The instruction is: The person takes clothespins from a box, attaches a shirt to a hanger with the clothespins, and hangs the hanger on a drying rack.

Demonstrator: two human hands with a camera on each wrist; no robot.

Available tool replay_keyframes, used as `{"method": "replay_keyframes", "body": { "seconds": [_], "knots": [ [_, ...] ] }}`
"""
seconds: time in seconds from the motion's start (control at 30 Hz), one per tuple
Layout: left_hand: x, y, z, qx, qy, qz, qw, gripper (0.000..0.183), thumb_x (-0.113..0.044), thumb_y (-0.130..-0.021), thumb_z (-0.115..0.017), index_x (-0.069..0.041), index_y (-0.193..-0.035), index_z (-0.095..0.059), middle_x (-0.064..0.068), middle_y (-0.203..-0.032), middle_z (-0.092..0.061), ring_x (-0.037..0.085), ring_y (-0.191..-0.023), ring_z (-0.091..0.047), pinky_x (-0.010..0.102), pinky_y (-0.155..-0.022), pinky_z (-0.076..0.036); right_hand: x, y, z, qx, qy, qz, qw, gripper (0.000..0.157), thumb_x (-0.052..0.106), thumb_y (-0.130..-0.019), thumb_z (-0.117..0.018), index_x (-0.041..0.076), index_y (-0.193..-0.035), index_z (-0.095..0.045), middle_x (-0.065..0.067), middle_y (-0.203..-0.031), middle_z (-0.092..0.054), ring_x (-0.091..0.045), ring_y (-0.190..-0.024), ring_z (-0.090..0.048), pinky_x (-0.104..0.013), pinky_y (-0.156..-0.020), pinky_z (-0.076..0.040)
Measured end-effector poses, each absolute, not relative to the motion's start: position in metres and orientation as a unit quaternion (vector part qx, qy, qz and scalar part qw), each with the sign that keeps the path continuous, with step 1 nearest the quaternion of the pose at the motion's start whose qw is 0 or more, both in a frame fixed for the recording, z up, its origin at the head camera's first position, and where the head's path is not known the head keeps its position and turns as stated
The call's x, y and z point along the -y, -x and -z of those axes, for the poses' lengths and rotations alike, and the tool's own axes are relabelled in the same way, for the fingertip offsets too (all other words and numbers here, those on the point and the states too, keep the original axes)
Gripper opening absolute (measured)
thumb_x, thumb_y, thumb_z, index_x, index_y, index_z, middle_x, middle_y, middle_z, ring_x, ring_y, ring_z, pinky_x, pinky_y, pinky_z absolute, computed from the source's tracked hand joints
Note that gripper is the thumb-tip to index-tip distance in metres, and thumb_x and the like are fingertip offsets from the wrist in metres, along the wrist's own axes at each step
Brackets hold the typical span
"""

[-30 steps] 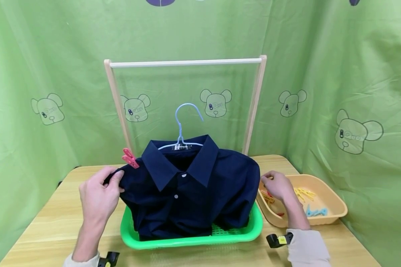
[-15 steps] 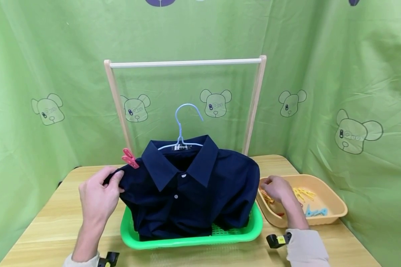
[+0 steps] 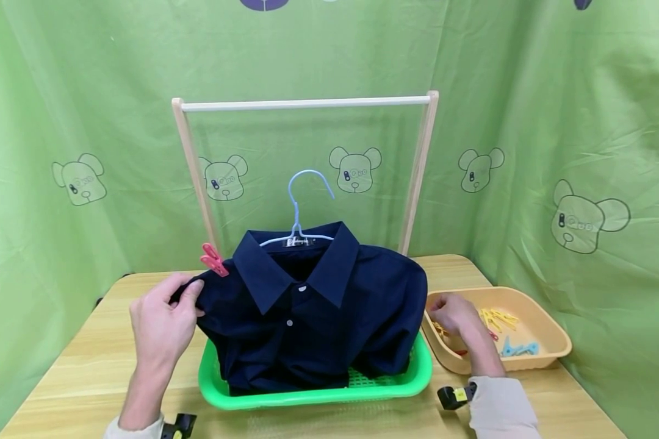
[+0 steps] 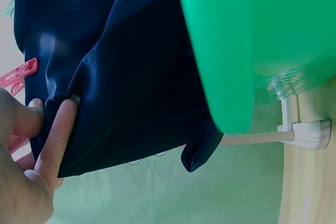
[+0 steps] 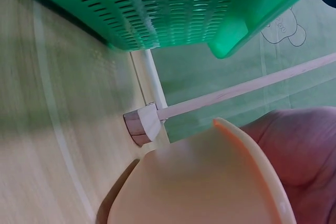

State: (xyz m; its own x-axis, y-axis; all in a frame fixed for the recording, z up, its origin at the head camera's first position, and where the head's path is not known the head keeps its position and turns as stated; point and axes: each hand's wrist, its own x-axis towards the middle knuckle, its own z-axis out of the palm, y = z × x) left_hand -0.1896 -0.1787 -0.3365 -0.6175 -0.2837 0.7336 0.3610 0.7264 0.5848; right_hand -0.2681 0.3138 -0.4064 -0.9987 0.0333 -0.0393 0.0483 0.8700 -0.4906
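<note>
A navy collared shirt (image 3: 307, 341) sits bunched in a green plastic basket (image 3: 285, 399), with a light-blue wire hanger (image 3: 296, 207) inside its collar. On its left shoulder in the head view is a pink clothespin (image 3: 214, 261). My left hand (image 3: 165, 320) pinches the shirt's shoulder cloth just outside that clothespin; the left wrist view shows thumb and finger on the fabric (image 4: 121, 87). My right hand (image 3: 461, 317) reaches over the near-left side of an orange tray (image 3: 549, 317), fingers bent down among the clothespins. Its fingertips are hidden, so I cannot tell whether they hold one.
Yellow clothespins (image 3: 500, 318), blue clothespins (image 3: 518, 347) and a few red ones lie in the tray. Behind the basket stands a wooden rack with a white bar (image 3: 307, 104). Green curtains (image 3: 307, 55) surround the wooden table (image 3: 77, 372).
My right hand has dipped slightly down and deeper into the tray, uncovering more of a pink clothespin there. My left hand and the shirt stay in place.
</note>
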Motion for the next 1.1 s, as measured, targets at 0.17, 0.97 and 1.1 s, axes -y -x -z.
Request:
{"method": "replay_keyframes", "body": {
  "seconds": [0.17, 0.97, 1.1],
  "knots": [
    [0.1789, 0.1896, 0.3359, 0.82, 0.024, 0.371, 0.435, 0.008, -0.01, -0.09, -0.076, -0.016, -0.088, -0.08, 0.001, -0.07, -0.076, -0.016, -0.052, -0.058, 0.009, -0.057, -0.043, -0.3139, 0.2682, 0.4079, -0.971, -0.011, 0.24, 0.005, 0.01, 0.011, -0.085, -0.061, 0.004, -0.088, -0.067, -0.011, -0.082, -0.065, -0.026, -0.075, -0.059, -0.033, -0.063, -0.045],
    [0.1786, 0.191, 0.3376, 0.817, 0.025, 0.373, 0.439, 0.006, -0.009, -0.089, -0.076, -0.014, -0.087, -0.079, 0.002, -0.07, -0.075, -0.018, -0.053, -0.056, 0.009, -0.058, -0.043, -0.3161, 0.2678, 0.4151, -0.968, -0.028, 0.249, 0.017, 0.016, 0.008, -0.086, -0.053, 0.01, -0.07, -0.053, -0.004, -0.066, -0.05, -0.022, -0.064, -0.05, -0.029, -0.056, -0.036],
    [0.1784, 0.1911, 0.3376, 0.817, 0.025, 0.371, 0.44, 0.006, -0.009, -0.089, -0.075, -0.014, -0.088, -0.079, 0.001, -0.07, -0.075, -0.018, -0.053, -0.055, 0.01, -0.058, -0.043, -0.3173, 0.266, 0.4121, -0.962, -0.046, 0.269, 0.018, 0.022, 0.009, -0.087, -0.053, 0.012, -0.065, -0.049, -0.001, -0.062, -0.046, -0.019, -0.059, -0.047, -0.029, -0.053, -0.034]
  ]
}}
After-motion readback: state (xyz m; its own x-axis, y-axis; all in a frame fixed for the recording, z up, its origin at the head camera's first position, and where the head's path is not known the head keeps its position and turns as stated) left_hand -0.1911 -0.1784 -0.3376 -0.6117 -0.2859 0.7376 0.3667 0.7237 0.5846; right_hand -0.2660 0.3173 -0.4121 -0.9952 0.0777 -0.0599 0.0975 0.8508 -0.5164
